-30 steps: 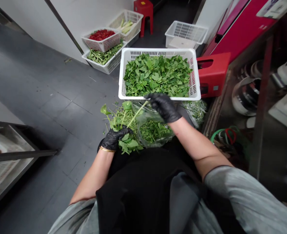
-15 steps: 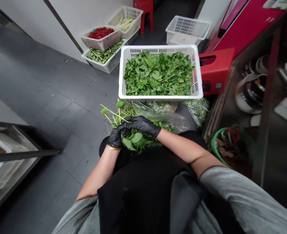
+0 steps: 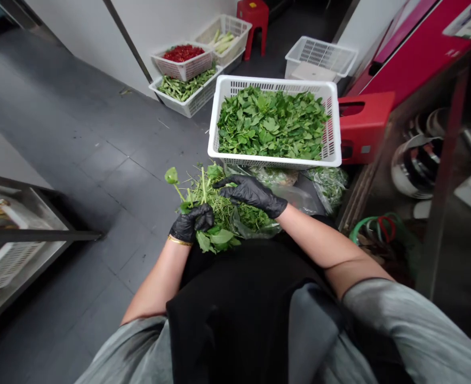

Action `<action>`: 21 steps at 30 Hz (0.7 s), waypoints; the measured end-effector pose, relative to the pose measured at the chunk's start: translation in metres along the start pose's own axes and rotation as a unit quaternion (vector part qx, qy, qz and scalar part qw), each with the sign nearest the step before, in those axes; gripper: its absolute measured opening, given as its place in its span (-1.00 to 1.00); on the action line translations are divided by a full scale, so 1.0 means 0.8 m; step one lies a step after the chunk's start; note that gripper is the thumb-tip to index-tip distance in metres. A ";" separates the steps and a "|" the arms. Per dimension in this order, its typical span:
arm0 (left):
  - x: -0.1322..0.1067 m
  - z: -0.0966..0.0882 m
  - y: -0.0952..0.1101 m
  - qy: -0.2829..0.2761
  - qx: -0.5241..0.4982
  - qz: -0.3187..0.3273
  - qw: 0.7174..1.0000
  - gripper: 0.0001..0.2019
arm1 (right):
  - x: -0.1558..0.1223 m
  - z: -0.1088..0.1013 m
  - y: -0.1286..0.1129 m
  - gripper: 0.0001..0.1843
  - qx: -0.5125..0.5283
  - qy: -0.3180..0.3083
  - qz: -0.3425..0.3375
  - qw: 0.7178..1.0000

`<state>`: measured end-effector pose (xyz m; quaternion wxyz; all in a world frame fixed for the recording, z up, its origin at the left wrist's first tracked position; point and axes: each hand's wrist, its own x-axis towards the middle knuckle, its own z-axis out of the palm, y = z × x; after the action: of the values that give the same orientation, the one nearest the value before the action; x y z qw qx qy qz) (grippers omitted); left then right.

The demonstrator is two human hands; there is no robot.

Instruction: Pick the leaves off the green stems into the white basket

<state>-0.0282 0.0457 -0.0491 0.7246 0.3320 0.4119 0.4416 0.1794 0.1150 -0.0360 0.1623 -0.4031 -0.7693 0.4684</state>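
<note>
Both my hands wear black gloves. My left hand (image 3: 191,224) is closed round a bunch of leafy green stalks (image 3: 211,210) held over my lap. My right hand (image 3: 251,193) reaches across the top of that bunch, its fingers pinching at a stem near the leaves. Under the bunch lies a clear plastic bag of greens (image 3: 283,197). Just beyond my hands stands a white slotted basket (image 3: 277,161) filled with picked green leaves (image 3: 271,122).
White baskets of red chillies (image 3: 182,60), green beans (image 3: 185,90) and pale stalks (image 3: 223,40) sit by the wall. An empty white basket (image 3: 319,56), red stools (image 3: 363,125), a metal shelf (image 3: 23,234) at left and stacked pots (image 3: 415,160) at right.
My right hand came back from the white basket's rim to the bunch, then moved up along the stalks to their leafy tips. The left hand kept its hold.
</note>
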 end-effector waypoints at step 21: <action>0.011 -0.024 0.010 0.041 -0.076 -0.096 0.992 -0.53 | 0.057 -0.248 0.044 -0.15 -0.240 0.338 0.120 0.902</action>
<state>-0.0457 0.0591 -0.0535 0.7691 0.2162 0.4365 0.4138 0.2917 0.2755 0.0293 0.2534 -0.6531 -0.7032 0.1215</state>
